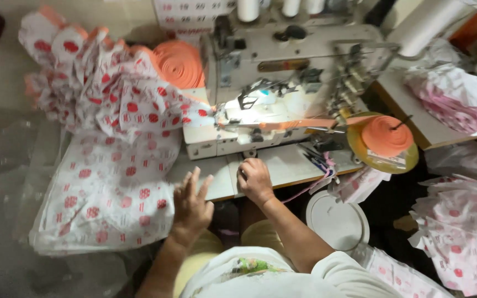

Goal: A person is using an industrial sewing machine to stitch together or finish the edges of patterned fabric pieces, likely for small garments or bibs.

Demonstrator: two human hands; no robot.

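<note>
Fabric (106,187), white with red dots, lies stacked on the bench (288,165) left of the sewing machine (282,83). Left hand (191,201) hovers open, fingers spread, just beside the stack's right edge, gripping nothing. Right hand (255,179) rests loosely curled and empty on the bench below the machine bed. Judged step: between pieces. Feeding another would call for the left hand to take the top piece.

Dim overall | bright glare from lamp at sewing machine (282,83) needle (whites blown out) | dark, soft corners
</note>
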